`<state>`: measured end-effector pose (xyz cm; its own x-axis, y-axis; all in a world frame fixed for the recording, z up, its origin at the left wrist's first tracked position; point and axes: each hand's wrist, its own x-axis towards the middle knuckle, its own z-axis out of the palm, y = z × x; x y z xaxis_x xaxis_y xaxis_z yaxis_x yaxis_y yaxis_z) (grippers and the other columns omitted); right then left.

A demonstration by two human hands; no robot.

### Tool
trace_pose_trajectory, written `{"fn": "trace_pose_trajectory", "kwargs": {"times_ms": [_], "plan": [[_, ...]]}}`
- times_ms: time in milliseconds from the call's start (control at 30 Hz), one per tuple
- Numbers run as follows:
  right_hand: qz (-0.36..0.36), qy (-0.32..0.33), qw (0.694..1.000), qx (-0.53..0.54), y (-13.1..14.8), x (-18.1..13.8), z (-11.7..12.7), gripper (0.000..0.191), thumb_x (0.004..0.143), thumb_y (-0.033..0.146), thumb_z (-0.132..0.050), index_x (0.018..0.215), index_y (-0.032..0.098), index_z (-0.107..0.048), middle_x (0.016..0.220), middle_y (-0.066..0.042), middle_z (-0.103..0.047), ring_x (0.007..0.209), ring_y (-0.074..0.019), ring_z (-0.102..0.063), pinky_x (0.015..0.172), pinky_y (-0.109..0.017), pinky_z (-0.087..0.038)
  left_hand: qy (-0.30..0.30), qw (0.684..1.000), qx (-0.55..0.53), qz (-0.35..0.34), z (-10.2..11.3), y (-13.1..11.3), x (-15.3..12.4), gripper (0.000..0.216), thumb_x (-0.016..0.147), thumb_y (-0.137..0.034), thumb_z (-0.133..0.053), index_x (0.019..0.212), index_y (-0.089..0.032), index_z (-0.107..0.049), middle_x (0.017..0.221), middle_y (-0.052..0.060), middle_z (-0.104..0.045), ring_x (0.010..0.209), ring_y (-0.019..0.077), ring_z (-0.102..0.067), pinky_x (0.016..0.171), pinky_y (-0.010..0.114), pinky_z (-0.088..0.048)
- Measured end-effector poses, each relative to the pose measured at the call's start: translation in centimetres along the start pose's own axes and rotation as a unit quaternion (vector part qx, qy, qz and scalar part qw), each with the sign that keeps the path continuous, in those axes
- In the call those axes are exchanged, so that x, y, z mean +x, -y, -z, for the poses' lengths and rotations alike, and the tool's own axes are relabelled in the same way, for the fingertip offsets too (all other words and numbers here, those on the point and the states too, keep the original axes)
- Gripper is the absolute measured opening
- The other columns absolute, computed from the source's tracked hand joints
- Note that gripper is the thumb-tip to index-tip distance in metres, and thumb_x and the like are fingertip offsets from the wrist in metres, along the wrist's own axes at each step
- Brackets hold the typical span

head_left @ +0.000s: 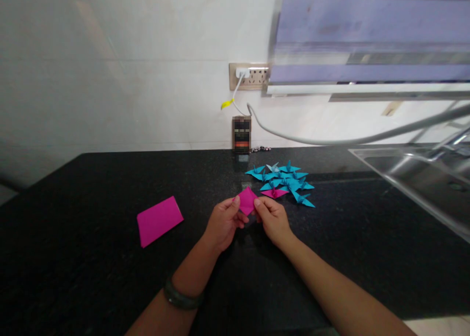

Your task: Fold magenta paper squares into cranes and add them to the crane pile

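Head view: left hand (pixel 224 220) and right hand (pixel 274 219) pinch opposite corners of a bright-pink paper diamond (pixel 247 201) above the black stone desk (pixel 238 287), near-left of blue folded-paper cranes (pixel 293 184); uneven tugging could skew its creases.

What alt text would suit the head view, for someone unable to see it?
A person's left hand and right hand hold a folded pink paper over a black counter. Blue paper birds, one pink bird and one pale bird sit beyond, rightward; a pink stack lies left.
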<state>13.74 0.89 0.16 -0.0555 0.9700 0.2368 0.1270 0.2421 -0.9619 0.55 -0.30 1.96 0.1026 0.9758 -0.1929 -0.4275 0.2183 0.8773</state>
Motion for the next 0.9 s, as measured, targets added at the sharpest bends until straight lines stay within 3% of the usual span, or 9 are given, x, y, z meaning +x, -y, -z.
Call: {"fn": "trace_pose_trajectory", "kwargs": {"times_ms": [100, 200, 367, 500, 667, 900], "plan": [[-0.006, -0.040, 0.999, 0.015, -0.5, 0.2, -0.2, 0.020, 0.077, 0.036, -0.054, 0.080, 0.017, -0.057, 0.061, 0.003, -0.050, 0.049, -0.0093, -0.044, 0.046, -0.021, -0.037, 0.004, 0.998, -0.045, 0.035, -0.2, 0.0, 0.0, 0.027, 0.070, -0.036, -0.065, 0.078, -0.012, -0.059, 0.059, 0.000, -0.061, 0.046, 0.0092, -0.059, 0.037, 0.015, -0.040], [0.045, -0.114, 0.991, -0.048, -0.6, 0.3, -0.2, 0.027, 0.073, 0.030, -0.061, 0.096, 0.018, -0.054, 0.074, 0.000, -0.051, 0.056, -0.0101, -0.046, 0.052, -0.024, -0.042, 0.006, 0.996, -0.072, 0.054, -0.3, 0.1, 0.0, 0.019, 0.075, -0.030, -0.061, 0.079, -0.011, -0.058, 0.061, 0.001, -0.064, 0.050, 0.0120, -0.063, 0.039, 0.016, -0.043], [0.200, -0.145, 0.947, -0.205, -0.3, 0.7, 0.8, 0.016, 0.076, 0.022, -0.058, 0.091, 0.021, -0.060, 0.082, -0.004, -0.049, 0.069, -0.0147, -0.049, 0.059, -0.029, -0.046, -0.010, 0.993, -0.106, 0.052, -0.6, 0.7, 0.1, 0.014, 0.079, -0.022, -0.056, 0.082, -0.010, -0.062, 0.077, 0.007, -0.069, 0.070, 0.0151, -0.067, 0.060, 0.022, -0.051], [0.255, -0.142, 0.923, -0.250, -0.2, 0.9, 1.1, 0.012, 0.078, 0.019, -0.056, 0.085, 0.022, -0.064, 0.083, -0.005, -0.048, 0.076, -0.0168, -0.051, 0.064, -0.032, -0.048, 0.002, 0.996, -0.086, 0.022, -0.7, 1.4, 0.1, 0.020, 0.078, -0.027, -0.059, 0.089, -0.011, -0.065, 0.096, 0.012, -0.069, 0.088, 0.0198, -0.064, 0.079, 0.030, -0.048], [0.267, -0.144, 0.914, -0.270, -0.1, 0.9, 1.0, 0.011, 0.078, 0.018, -0.055, 0.081, 0.019, -0.065, 0.080, -0.005, -0.049, 0.074, -0.0166, -0.050, 0.065, -0.033, -0.047, 0.030, 0.999, -0.042, -0.016, -0.4, 2.2, 0.2, 0.030, 0.075, -0.035, -0.061, 0.095, -0.015, -0.067, 0.110, 0.014, -0.063, 0.103, 0.0252, -0.058, 0.094, 0.041, -0.038], [0.236, -0.128, 0.932, -0.243, -0.2, 1.0, 0.9, 0.009, 0.077, 0.020, -0.056, 0.083, 0.018, -0.063, 0.080, -0.006, -0.051, 0.077, -0.0179, -0.051, 0.062, -0.032, -0.048, 0.025, 0.998, 0.009, -0.054, -0.3, 2.3, 0.4, 0.033, 0.075, -0.036, -0.060, 0.099, -0.016, -0.067, 0.110, 0.013, -0.063, 0.108, 0.0248, -0.055, 0.097, 0.040, -0.036]]}}
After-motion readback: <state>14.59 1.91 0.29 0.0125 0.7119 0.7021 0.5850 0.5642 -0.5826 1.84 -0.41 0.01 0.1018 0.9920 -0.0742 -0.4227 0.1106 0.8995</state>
